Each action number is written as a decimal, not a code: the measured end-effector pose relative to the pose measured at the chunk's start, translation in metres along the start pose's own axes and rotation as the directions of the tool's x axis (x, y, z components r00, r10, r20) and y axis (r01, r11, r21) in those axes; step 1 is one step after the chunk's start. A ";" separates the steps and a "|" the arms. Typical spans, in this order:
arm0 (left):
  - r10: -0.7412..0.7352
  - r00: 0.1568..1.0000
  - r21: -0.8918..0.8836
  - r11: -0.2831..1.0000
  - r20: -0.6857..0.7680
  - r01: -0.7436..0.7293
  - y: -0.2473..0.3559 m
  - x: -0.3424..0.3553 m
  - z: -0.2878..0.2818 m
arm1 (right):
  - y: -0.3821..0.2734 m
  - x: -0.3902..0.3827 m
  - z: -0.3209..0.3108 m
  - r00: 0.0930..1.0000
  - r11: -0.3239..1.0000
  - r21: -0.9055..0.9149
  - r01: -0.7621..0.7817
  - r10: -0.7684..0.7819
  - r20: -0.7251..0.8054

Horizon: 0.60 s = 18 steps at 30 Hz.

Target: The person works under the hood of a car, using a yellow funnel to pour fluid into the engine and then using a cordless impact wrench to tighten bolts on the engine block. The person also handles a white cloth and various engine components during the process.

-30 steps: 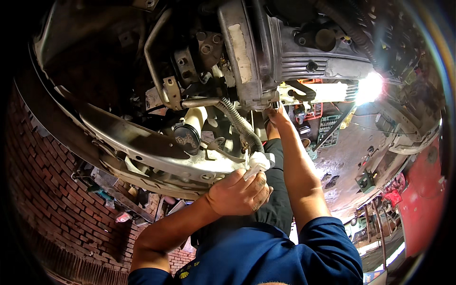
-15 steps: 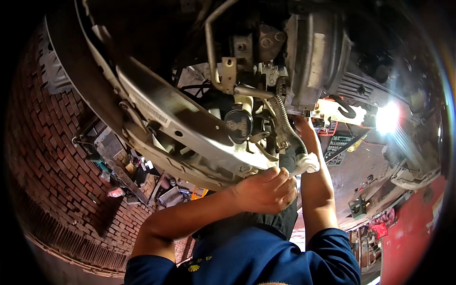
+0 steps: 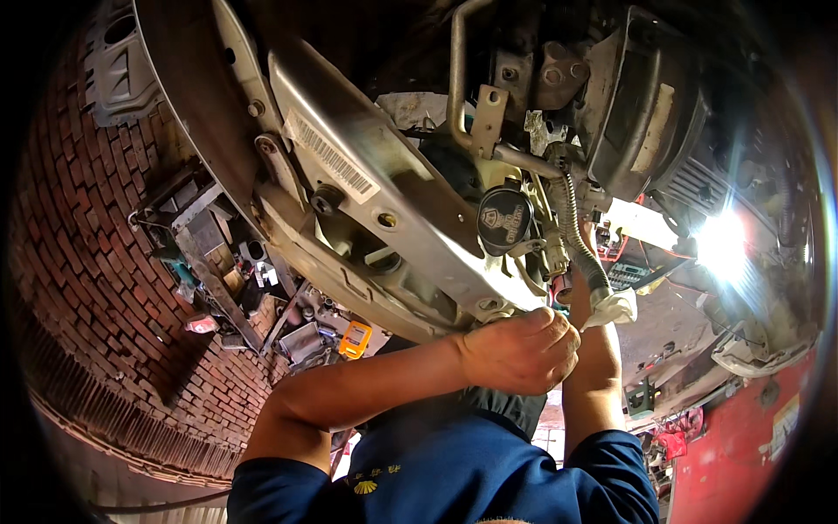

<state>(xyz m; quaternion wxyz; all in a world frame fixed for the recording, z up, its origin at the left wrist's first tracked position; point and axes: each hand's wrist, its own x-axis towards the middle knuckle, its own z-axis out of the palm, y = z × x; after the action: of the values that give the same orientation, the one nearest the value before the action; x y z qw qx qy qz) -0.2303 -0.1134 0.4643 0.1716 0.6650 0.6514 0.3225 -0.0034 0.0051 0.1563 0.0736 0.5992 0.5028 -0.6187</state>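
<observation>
My left hand [image 3: 524, 351] is curled closed at the lower end of a silver metal crossbeam [image 3: 406, 205]. Whatever its fingers grip, if anything, is out of sight. Just right of it, white wrapping [image 3: 614, 307] covers the end of a ribbed hose [image 3: 583, 249]. My right forearm [image 3: 596, 362] reaches up behind that wrapping and hose. Only a bit of my right hand [image 3: 588, 234] shows beside the hose; its fingers are hidden among the engine parts. A round black cap [image 3: 504, 220] sits between the crossbeam and the hose.
A bent metal pipe [image 3: 457, 87] with a bracket stands above the cap. At the right glares a bright work lamp [image 3: 721, 244]. Left of the car are a brick wall [image 3: 96, 288], a cluttered shelf [image 3: 205, 288] and an orange-yellow case [image 3: 354, 340]. A red panel [image 3: 742, 463] stands at the lower right.
The view has shifted, so the crossbeam, cap and hose appear farther right. My left hand stays by the beam's end, its fingers curled tighter. Less of my right hand shows.
</observation>
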 end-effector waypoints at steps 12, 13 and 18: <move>-0.004 1.000 0.007 1.000 -0.018 0.004 0.001 0.000 0.000 | 0.001 -0.003 -0.002 1.000 1.000 -0.009 -0.012 0.012 0.002; -0.006 0.999 0.010 1.000 -0.039 0.006 0.001 0.000 0.001 | 0.001 -0.004 -0.003 1.000 1.000 -0.007 -0.013 0.013 0.001; 0.000 1.000 0.013 1.000 -0.021 0.000 0.001 -0.001 0.001 | 0.002 -0.004 -0.004 1.000 1.000 -0.011 -0.018 0.018 -0.005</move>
<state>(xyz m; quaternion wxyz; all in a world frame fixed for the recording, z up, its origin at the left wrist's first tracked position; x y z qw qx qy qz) -0.2289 -0.1141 0.4637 0.1604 0.6627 0.6553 0.3251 0.0013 0.0048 0.1596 0.0812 0.6046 0.5011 -0.6138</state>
